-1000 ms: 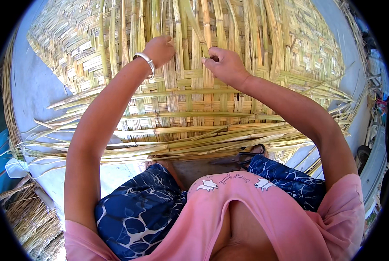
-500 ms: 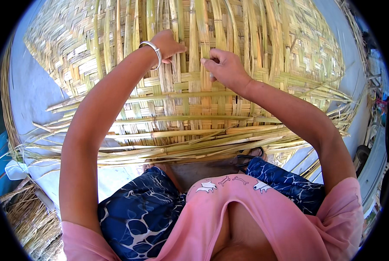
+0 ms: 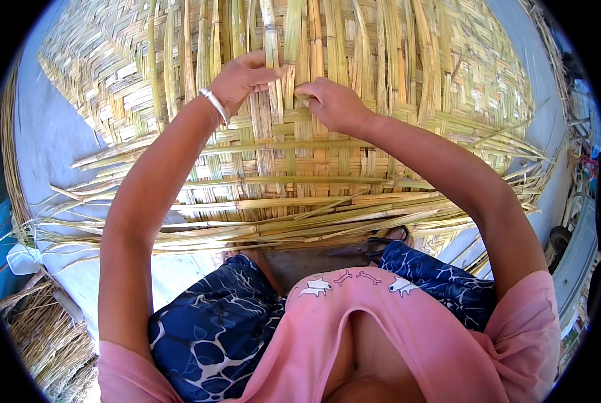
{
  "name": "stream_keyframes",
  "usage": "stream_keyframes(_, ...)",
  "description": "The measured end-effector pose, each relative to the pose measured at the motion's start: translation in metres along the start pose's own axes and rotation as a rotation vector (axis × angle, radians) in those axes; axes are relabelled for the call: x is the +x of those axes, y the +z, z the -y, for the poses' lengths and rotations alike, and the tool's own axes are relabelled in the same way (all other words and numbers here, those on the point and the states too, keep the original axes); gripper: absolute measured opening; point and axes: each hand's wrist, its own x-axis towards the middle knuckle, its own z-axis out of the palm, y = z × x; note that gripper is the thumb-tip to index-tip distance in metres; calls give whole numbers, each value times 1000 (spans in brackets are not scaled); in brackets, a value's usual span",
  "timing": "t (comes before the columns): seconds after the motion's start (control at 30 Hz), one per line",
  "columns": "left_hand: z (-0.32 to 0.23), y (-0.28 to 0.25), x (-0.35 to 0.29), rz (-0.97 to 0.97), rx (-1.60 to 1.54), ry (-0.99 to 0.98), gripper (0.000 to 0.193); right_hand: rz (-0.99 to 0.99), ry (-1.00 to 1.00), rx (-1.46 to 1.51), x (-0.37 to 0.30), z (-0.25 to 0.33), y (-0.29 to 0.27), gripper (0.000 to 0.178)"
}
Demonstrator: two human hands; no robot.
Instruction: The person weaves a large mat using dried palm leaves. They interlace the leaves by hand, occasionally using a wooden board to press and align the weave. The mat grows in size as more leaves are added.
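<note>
A large woven mat [image 3: 300, 161] of flat, yellow-green reed strips spreads in front of me. In its middle my left hand [image 3: 246, 82], with a silver bangle at the wrist, closes on a pale upright reed strip [image 3: 271, 40], thumb lying across it. Just to the right, my right hand [image 3: 335, 106] is closed in a pinch at the edge of a neighbouring strip, fingertips low on the weave; the exact hold is partly hidden. Several loose lengthwise strips [image 3: 388, 54] run away from me on both sides of my hands.
Loose crosswise strips [image 3: 267, 235] lie along the mat's near edge, by my feet. A bundle of dry stalks [image 3: 48, 342] is at the lower left, near a white plastic container [image 3: 25, 259]. Smooth grey floor [image 3: 52, 127] borders the mat.
My right hand has moved left, closer to the left hand. My left hand has drawn back slightly left and turned, its thumb now across a strip. Strips between the hands have shifted.
</note>
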Motion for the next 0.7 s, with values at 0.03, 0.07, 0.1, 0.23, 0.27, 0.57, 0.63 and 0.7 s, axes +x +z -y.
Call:
stream_keyframes(0.03, -4, 3, -6, -63, -72, 28, 30, -13, 0, 24, 1, -3, 0, 28)
stream_keyframes(0.07, 4, -7, -9, -147, -148, 111, 28, -23, -9, 50, 1, -4, 1, 27)
stream_keyframes(0.1, 5, -14, -16, -226, -147, 150, 26, -33, -9, 78, 1, -3, 2, 25)
stream_keyframes(0.23, 14, -22, -60, -517, -110, 216, 18, 13, 166, 161, -2, 6, -5, 14)
stream_keyframes(0.27, 19, -21, -72, -587, -91, 209, 17, -15, 101, 72, -4, 4, -2, 12)
stream_keyframes(0.57, 57, -37, -111, -690, -276, 200, 15, 254, -271, -706, 1, 36, -5, 18)
stream_keyframes(0.63, 54, -52, -118, -719, -326, 211, 14, 312, -325, -798, 7, 42, -9, 20)
stream_keyframes(0.7, 65, -77, -123, -714, -438, 198, 14, 358, -373, -868, 14, 58, -21, 20)
